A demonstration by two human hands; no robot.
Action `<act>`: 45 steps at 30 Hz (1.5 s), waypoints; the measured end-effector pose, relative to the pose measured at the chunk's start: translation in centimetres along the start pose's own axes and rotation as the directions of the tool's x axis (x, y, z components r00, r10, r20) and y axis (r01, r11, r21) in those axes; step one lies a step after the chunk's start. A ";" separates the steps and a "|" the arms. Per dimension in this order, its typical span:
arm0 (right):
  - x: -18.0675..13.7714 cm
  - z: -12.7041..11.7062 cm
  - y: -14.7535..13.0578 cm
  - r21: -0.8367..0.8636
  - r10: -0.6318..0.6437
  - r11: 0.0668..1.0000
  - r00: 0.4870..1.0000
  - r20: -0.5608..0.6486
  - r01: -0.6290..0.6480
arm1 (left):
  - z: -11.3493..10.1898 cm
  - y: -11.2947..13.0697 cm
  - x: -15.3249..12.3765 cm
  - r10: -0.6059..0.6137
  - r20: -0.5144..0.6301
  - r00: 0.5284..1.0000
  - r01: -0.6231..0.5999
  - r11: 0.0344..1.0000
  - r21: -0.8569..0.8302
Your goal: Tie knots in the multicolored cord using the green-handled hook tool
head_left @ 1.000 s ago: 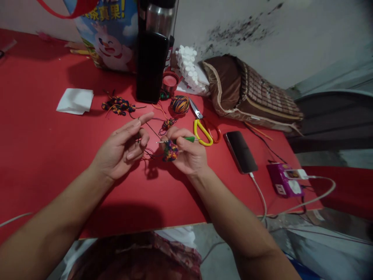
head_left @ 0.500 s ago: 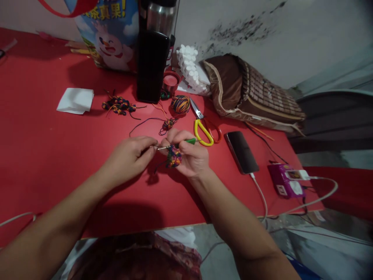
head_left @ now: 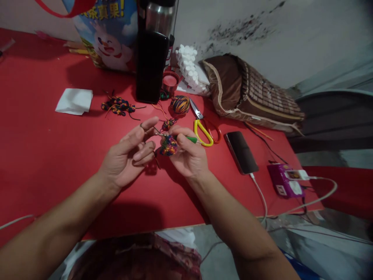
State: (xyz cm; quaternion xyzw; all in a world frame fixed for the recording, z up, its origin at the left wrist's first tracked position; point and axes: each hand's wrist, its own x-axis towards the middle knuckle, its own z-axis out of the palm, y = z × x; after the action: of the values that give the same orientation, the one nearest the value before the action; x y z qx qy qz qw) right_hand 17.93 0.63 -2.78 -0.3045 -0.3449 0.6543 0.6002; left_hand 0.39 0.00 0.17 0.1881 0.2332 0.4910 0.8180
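Observation:
My right hand (head_left: 190, 153) grips a crochet hook (head_left: 190, 139) by its green handle, the metal tip pointing left. A small multicoloured crochet piece (head_left: 168, 146) hangs at the hook beside my right fingers. My left hand (head_left: 128, 151) is turned palm up, with the yarn running around its raised index finger toward the hook tip. Its lower fingers curl in close to the piece's left edge. Just beyond my hands lies a small tangle of the same yarn (head_left: 168, 124). Farther back rests the yarn ball (head_left: 180, 105).
Yellow-and-red-handled scissors (head_left: 204, 132) lie right of the yarn. A charging phone (head_left: 241, 152) and a purple box (head_left: 281, 181) are farther right. Another dark phone (head_left: 152, 68) stands upright at the back. Knotted yarn pieces (head_left: 119, 105) and a folded white tissue (head_left: 74, 101) lie left.
My left hand has turned from palm down to palm up, its index finger lifting with the yarn. The crochet piece and hook have shifted slightly left and away from me.

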 end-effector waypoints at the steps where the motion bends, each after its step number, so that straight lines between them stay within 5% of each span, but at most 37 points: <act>1: 0.0 0.0 0.1 -0.020 -0.012 1.000 1.000 -0.017 0.012 | 0.0 -0.2 0.0 0.009 -0.008 1.000 -0.008 1.000 0.016; 8: 0.1 0.3 0.6 -0.106 -0.092 0.991 0.989 -0.116 0.080 | 0.1 -1.2 0.0 0.186 -0.057 0.981 -0.170 0.961 0.217; 13: -0.2 1.3 1.1 -0.094 -0.088 0.993 0.982 -0.164 0.073 | 0.0 -1.6 0.3 0.217 -0.137 0.967 -0.180 0.954 0.241; 23: -0.1 1.2 1.4 0.130 0.195 0.975 0.975 -0.108 -0.181 | -0.7 -0.9 0.7 0.219 -0.116 0.969 -0.181 0.944 0.276; 31: 0.0 1.3 1.7 0.235 0.243 0.947 0.966 -0.083 -0.218 | -1.3 -0.5 1.0 0.166 -0.082 0.983 -0.137 0.951 0.276; 37: -0.4 1.9 1.9 0.068 0.117 0.992 0.982 -0.150 -0.108 | -0.6 -0.1 0.7 0.037 -0.148 0.988 -0.021 0.994 0.111; 45: -1.8 1.1 1.4 -0.165 0.034 0.986 0.992 0.118 -0.014 | -0.4 1.0 0.3 -0.017 -0.115 0.993 0.029 0.994 0.103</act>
State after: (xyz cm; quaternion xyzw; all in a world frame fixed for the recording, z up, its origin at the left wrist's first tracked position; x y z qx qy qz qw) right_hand 16.40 -1.27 -3.31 -0.3170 -0.4296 0.6480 0.5432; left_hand -0.39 0.69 0.35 0.1996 0.3069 0.4787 0.7980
